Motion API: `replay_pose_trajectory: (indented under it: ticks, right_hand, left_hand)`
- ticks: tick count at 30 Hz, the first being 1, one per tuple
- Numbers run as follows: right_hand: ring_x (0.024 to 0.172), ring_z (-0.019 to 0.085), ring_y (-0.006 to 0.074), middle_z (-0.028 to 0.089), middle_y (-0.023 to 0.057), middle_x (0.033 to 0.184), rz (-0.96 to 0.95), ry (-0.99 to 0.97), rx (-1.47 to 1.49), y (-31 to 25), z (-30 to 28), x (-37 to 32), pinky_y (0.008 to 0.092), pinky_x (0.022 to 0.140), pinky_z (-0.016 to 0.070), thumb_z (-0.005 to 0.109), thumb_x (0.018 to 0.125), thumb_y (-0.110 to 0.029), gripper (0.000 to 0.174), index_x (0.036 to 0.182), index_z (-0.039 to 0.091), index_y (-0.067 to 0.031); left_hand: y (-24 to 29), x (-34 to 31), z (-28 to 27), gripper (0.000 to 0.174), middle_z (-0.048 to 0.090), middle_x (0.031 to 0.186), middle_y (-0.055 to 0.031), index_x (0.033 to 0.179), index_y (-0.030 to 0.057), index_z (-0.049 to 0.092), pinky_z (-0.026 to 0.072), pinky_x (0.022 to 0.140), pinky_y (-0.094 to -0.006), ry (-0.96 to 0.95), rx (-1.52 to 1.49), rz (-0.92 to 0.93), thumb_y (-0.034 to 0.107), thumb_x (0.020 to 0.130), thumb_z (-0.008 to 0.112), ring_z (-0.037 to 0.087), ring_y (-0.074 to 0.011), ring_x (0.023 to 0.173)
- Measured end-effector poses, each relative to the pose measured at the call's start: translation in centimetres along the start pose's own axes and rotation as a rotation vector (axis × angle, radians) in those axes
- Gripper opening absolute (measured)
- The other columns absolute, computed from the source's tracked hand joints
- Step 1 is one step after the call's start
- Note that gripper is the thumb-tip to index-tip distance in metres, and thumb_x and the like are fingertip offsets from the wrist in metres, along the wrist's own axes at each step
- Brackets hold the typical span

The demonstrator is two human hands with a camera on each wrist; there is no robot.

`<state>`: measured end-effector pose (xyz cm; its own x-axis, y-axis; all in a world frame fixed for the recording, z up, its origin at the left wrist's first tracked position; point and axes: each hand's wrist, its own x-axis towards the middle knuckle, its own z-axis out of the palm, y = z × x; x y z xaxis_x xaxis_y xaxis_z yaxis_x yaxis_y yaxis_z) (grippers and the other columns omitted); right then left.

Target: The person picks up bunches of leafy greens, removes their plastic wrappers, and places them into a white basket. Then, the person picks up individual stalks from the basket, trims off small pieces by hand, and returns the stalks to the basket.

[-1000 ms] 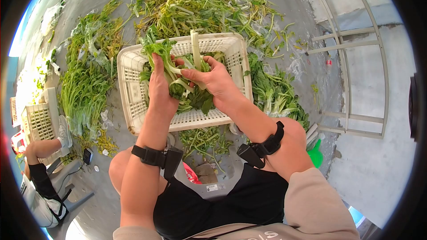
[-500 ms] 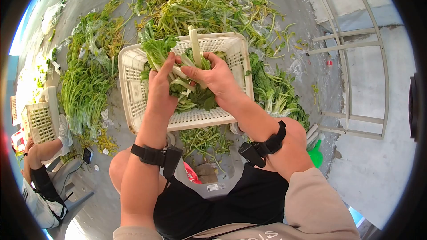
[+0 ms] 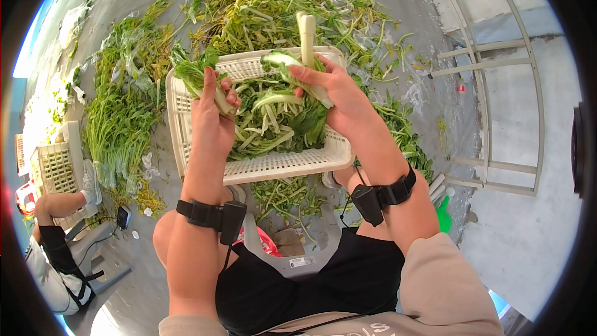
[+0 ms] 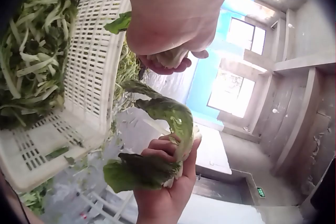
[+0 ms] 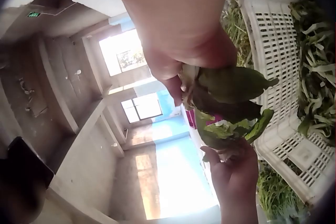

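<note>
In the head view my left hand (image 3: 210, 126) grips a small bunch of leafy greens (image 3: 191, 74) at the left rim of the white plastic basket (image 3: 289, 172). My right hand (image 3: 345, 96), over the basket's right side, holds a leafy green vegetable (image 3: 307, 40) whose thick pale stalk points up and away. Its thumb lies along the stems, and broad leaves (image 4: 181, 124) hang from this hand in the left wrist view. A gap separates the hands. Pale stems and dark leaves (image 3: 273, 127) fill the basket between them.
Heaps of greens lie on the floor beyond the basket (image 3: 267, 12), to its left (image 3: 121, 106) and right (image 3: 404, 127). A metal frame (image 3: 491, 62) stands at right. At far left another person's leg (image 3: 59, 208) shows near a second crate (image 3: 56, 168).
My hands, together over the basket before, have moved apart. The left went left with the leafy bunch; the right went right and away with the thick-stalked vegetable, uncovering the basket's contents.
</note>
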<state>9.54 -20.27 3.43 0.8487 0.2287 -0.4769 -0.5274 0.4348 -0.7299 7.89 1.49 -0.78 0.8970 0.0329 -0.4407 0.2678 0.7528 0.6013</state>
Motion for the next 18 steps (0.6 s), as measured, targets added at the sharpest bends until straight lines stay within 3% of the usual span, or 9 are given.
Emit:
replay_pose_trajectory:
  ticks: [6, 8, 9, 12, 15, 16, 18]
  right_hand:
    - [0.076, 0.064, 0.0154, 0.065, 0.0038, 0.09, -0.129, 0.11, 0.256, 0.9, 1.0, 0.0, 0.0323, 0.066, 0.0531, 0.079, 0.086, -0.014, 0.032, 0.108, 0.057, -0.0068]
    - [0.077, 0.065, 0.0168, 0.065, 0.0056, 0.089, -0.133, 0.128, 0.301, 1.3, 1.4, 0.2, 0.0333, 0.067, 0.0545, 0.078, 0.086, -0.012, 0.034, 0.11, 0.054, -0.0063]
    - [0.077, 0.065, 0.0168, 0.065, 0.0056, 0.089, -0.134, 0.131, 0.303, 1.6, 1.8, 0.2, 0.0333, 0.067, 0.0545, 0.078, 0.086, -0.012, 0.034, 0.11, 0.054, -0.0063]
    - [0.079, 0.067, 0.0184, 0.066, 0.0071, 0.091, -0.136, 0.083, 0.314, 2.0, 2.5, -0.1, 0.0363, 0.068, 0.0583, 0.076, 0.087, -0.01, 0.035, 0.112, 0.052, -0.0043]
    - [0.084, 0.068, 0.0197, 0.067, 0.0081, 0.09, -0.244, 0.053, 0.267, 2.6, 3.2, 0.2, 0.0384, 0.074, 0.0575, 0.074, 0.09, -0.015, 0.03, 0.112, 0.055, -0.0068]
    - [0.087, 0.069, 0.0199, 0.068, 0.0089, 0.094, -0.236, 0.038, 0.278, 2.6, 3.3, 0.1, 0.0376, 0.076, 0.058, 0.074, 0.09, -0.011, 0.033, 0.115, 0.053, -0.0056]
    - [0.088, 0.069, 0.0198, 0.068, 0.0093, 0.096, -0.24, 0.051, 0.232, 2.7, 3.5, 0.2, 0.0369, 0.077, 0.0581, 0.074, 0.089, -0.01, 0.034, 0.116, 0.053, -0.0045]
  left_hand:
    - [-1.4, -0.5, 0.5, 0.035, 0.043, 0.073, 0.0028, 0.11, 0.0108, 0.048, 0.0429, 0.06, -0.0252, -0.006, 0.082, -0.087, 0.042, 0.099, 0.059, 0.046, -0.009, 0.065]
    - [-2.1, -0.9, 0.7, 0.047, 0.046, 0.074, 0.0028, 0.108, 0.0099, 0.051, 0.0469, 0.063, -0.0244, -0.064, 0.061, -0.182, 0.056, 0.098, 0.053, 0.049, -0.0087, 0.067]
    - [-2.5, -1.0, 0.9, 0.047, 0.046, 0.074, 0.0028, 0.108, 0.0099, 0.051, 0.0469, 0.063, -0.0244, -0.065, 0.062, -0.185, 0.056, 0.098, 0.053, 0.049, -0.0087, 0.067]
    - [-3.2, -1.4, 1.8, 0.06, 0.054, 0.078, 0.0013, 0.104, 0.0097, 0.056, 0.0508, 0.072, -0.0246, 0.022, 0.084, -0.195, 0.068, 0.096, 0.045, 0.054, -0.0096, 0.069]
    - [-3.2, -2.1, 3.4, 0.066, 0.061, 0.108, -0.005, 0.122, 0.0098, 0.053, 0.0521, 0.087, -0.0346, 0.025, -0.099, -0.245, 0.069, 0.097, 0.039, 0.062, -0.0172, 0.097]
    - [-3.1, -2.4, 3.7, 0.066, 0.061, 0.108, -0.005, 0.122, 0.0098, 0.053, 0.0521, 0.087, -0.0346, 0.025, -0.099, -0.244, 0.069, 0.097, 0.039, 0.062, -0.0172, 0.097]
    - [-2.8, -2.9, 4.1, 0.058, 0.061, 0.113, -0.0013, 0.124, 0.0097, 0.055, 0.0492, 0.096, -0.0357, 0.016, -0.089, -0.243, 0.061, 0.099, 0.045, 0.058, -0.0171, 0.112]
